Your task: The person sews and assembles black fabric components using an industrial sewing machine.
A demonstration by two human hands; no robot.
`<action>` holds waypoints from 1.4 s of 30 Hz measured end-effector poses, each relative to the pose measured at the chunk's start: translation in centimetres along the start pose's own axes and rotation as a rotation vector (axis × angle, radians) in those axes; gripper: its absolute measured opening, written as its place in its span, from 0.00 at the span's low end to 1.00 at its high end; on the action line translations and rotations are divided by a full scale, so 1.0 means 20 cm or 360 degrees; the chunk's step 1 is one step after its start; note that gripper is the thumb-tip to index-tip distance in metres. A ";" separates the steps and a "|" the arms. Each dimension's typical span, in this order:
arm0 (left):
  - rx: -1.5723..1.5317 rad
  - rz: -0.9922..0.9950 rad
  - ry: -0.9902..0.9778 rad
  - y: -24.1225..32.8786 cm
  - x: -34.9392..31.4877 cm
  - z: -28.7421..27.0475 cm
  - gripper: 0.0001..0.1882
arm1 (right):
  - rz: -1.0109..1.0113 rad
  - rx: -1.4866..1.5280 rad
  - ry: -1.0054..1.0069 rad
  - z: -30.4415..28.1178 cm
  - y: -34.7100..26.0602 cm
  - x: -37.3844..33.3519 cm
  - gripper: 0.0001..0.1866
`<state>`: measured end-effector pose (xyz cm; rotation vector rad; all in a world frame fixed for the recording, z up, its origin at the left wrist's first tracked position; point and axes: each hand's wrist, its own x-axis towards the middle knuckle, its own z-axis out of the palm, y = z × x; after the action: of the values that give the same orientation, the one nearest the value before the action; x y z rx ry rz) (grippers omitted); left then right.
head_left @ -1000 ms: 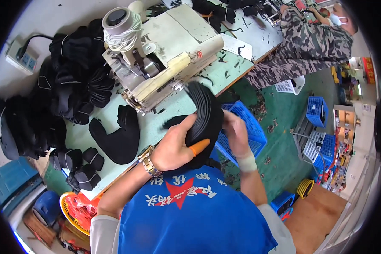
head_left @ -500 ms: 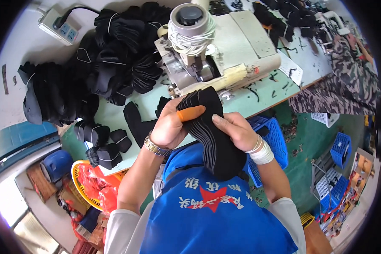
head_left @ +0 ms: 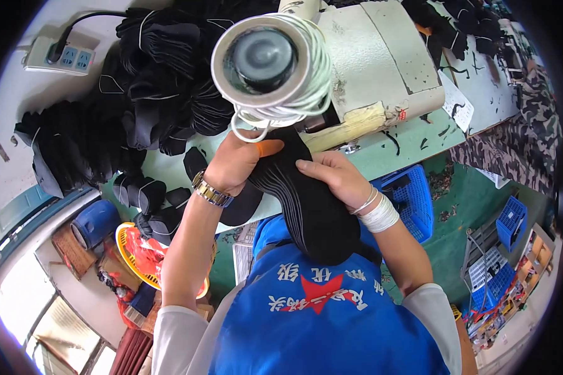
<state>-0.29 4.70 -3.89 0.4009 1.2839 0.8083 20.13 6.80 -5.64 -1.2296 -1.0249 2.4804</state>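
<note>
Both hands hold a layered stack of black socks (head_left: 319, 219), its lower end just above my blue apron (head_left: 331, 331). My left hand (head_left: 233, 164) is closed around the upper left side, an orange finger cover on its thumb. My right hand (head_left: 338, 178) grips the right edge, thumb on top, with white bands around the wrist. White elastic loops (head_left: 319, 69) circle a round holder (head_left: 261, 59) in front of the machine; one hanging loop overlaps my left fingers in the picture. Another black sock (head_left: 241, 207) lies on the table, partly hidden by my left wrist.
Tied bundles of black socks (head_left: 162, 81) pile up at the left, below a power strip (head_left: 62, 56). A cream sewing machine (head_left: 381, 56) stands on the green table (head_left: 372, 147). Blue crates (head_left: 413, 203) and an orange basket (head_left: 128, 250) stand lower down.
My view has come closer to the round holder, which looks bigger. My hands have shifted left and the upper end of the sock stack now reaches beneath the holder. The grip stays.
</note>
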 end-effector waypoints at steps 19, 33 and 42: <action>0.0802 0.0349 0.0112 -0.06 0.09 0.01 0.22 | -0.0142 0.0544 0.0392 0.02 0.01 -0.09 0.09; -0.0350 -0.0177 -0.0342 0.02 0.01 -0.02 0.19 | -0.0157 0.0589 0.0395 0.00 0.03 -0.10 0.10; 0.1005 0.0634 0.0088 -0.05 0.11 0.00 0.18 | -0.0182 0.0580 0.0462 0.02 0.03 -0.11 0.07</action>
<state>0.09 5.56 -6.03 1.1741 1.5232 0.7275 21.28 5.25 -4.42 -1.3148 -0.5262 2.1893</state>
